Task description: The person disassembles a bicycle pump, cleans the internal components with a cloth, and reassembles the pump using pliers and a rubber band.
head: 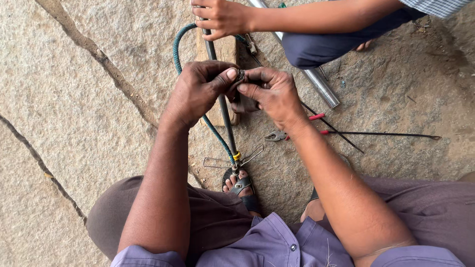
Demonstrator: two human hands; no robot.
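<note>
Both hands [237,89] on small metal part [240,75], above cracked stone ground [74,99]

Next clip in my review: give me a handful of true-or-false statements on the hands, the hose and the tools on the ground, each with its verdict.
1. The left hand and right hand pinch one small metal piece between their fingertips. True.
2. The red-handled pliers are held in the right hand. False: they lie on the stone ground, beside the right wrist.
3. Another person's hand grips the top of the thin dark rod. True.
4. The braided hose is bright red. False: it is dark teal.
5. The shiny metal tube stands upright. False: it lies on the ground.
</note>
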